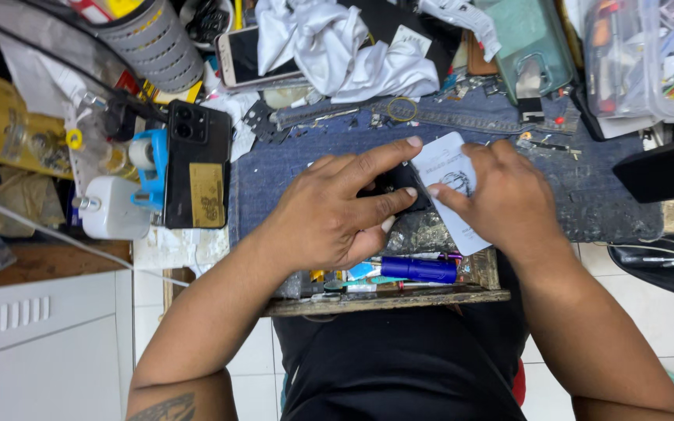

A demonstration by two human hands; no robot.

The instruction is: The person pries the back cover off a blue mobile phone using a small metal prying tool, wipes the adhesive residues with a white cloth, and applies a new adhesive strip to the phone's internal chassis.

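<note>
over blue mat (587, 187): left hand (333, 210) pins black part (399, 183); right hand (501, 195) angles white card (450, 175)

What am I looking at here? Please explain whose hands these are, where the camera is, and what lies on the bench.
There is no machine here. A camera worn on a person's head looks down at that person's two bare hands. The left hand presses on a small black device. The right hand holds a white card against it. Both work over a blue mat. To the left lies a black phone and a white charger; behind lies a white cloth.
</note>
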